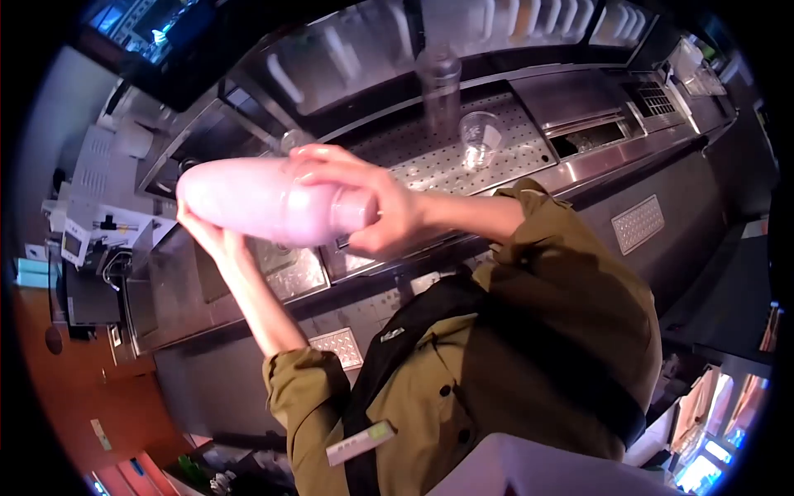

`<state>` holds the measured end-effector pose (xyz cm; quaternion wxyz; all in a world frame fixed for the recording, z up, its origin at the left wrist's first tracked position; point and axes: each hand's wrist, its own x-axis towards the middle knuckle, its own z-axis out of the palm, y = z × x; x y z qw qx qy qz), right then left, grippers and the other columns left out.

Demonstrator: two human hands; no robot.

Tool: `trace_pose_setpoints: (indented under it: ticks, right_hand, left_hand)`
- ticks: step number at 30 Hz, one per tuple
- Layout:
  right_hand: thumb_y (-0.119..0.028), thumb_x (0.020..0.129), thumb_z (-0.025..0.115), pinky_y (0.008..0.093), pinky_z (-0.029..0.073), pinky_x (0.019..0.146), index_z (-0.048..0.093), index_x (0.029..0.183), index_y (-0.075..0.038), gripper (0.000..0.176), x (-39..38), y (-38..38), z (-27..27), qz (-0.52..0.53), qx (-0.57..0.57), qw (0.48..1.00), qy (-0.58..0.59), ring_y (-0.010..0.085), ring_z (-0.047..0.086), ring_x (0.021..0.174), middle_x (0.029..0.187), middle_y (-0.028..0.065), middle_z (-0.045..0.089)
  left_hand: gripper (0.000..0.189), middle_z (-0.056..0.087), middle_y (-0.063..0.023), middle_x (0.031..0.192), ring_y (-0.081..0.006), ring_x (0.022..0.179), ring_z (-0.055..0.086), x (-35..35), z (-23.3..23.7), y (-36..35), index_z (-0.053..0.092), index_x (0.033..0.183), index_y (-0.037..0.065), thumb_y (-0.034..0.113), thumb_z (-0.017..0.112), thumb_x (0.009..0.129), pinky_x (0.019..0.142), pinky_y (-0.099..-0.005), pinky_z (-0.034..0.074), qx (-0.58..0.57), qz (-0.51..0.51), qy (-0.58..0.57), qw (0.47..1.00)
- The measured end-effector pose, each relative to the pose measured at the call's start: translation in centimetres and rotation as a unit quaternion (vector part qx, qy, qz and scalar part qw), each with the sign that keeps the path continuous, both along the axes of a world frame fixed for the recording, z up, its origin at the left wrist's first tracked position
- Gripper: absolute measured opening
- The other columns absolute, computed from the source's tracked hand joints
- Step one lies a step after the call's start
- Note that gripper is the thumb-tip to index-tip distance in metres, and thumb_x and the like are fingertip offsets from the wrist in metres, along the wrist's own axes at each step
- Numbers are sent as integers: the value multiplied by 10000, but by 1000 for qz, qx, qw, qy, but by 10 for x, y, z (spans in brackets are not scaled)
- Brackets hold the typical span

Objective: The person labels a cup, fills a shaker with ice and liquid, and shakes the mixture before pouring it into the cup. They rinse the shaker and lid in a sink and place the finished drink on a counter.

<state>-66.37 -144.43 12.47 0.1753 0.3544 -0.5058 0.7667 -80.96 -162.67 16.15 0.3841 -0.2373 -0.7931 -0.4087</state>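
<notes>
I have both hands on one shaker [256, 198], lit pink and lying nearly level in the air above the desk [190, 289]. My right hand [368, 202] is clamped around the narrow cap end; my left hand [203, 227] holds the wide end from below, most of its fingers hidden from me. The hands are apart from each other, the shaker's body spanning the gap between them.

For edges, I watch the front rim of the desk, which slants up to the right, passing under my right forearm. The shaker's wide end points toward the white machine [87, 190] on the left, with open air between. On the right I see a stretch of holed tray [517, 136] between the cup and the tray's right edge.

Counting up: one shaker, one clear cup [481, 132] and one tall clear bottle [441, 78], the bottle standing just beside the cup at the back; one screen [153, 29] at upper left; two patterned metal plates [638, 223] below the desk rim
</notes>
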Motion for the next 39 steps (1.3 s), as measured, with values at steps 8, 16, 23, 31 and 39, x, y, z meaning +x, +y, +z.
trace_pose_setpoints:
  ticks: [8,16,23,31,39]
  right_hand:
    - [-266,628,640,450,523,745,404,1257,-109,689,-41,38,16,-77,183,966,-166,382,496,1053,1216,188,413]
    - [-344,660,560,478,526,691,493,1083,-63,512,-90,59,21,3,132,805,-579,347,534,960,1110,190,488]
    - [-657,747,444,345,488,595,598,995,-13,706,-94,47,85,-172,686,655,-264,303,616,693,809,167,619]
    - [-279,747,601,408,449,619,443,963,-6,382,-76,56,86,-182,668,719,56,309,567,726,791,155,560]
    - [-164,678,663,384,421,849,327,1256,-19,684,-39,77,-199,-372,413,785,-274,280,496,1054,1075,176,525]
  left_hand:
    - [471,524,-57,1143,-173,1074,479,-41,-79,14,507,1108,70,466,457,856,937,-402,370,566,-278,-425,649]
    - [1150,300,-279,1293,-414,1207,310,29,-148,59,157,1339,39,362,828,462,998,-475,276,-183,-111,-28,976]
    - [1150,297,-247,1284,-378,1206,310,48,-141,52,115,1364,62,317,822,493,1008,-438,274,24,-237,-223,945]
    - [1138,345,-203,1275,-312,1181,369,68,-125,8,162,1344,9,347,823,482,988,-408,315,-23,-288,-330,899]
    - [1133,239,-171,1334,-284,1233,274,66,-145,-18,86,1360,34,304,808,529,1020,-410,238,46,-250,-303,919]
